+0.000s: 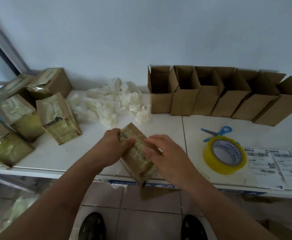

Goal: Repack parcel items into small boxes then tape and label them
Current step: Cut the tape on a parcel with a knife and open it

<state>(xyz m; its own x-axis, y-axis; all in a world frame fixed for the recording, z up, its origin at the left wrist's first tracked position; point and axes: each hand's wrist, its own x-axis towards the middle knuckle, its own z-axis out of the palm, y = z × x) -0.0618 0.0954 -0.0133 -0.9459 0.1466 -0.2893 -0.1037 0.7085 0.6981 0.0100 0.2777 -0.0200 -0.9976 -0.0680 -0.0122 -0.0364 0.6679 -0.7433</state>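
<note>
Bare table (190,129) lies between the crumpled plastic (114,103), open boxes (211,94) and tape roll (225,155).

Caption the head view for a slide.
Both hands work at a taped parcel beside empty boxes.

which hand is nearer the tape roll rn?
Right. The right hand rests on the taped parcel, with bare table between it and the yellow tape roll. The left hand grips the parcel's far side, further from the roll.
</note>
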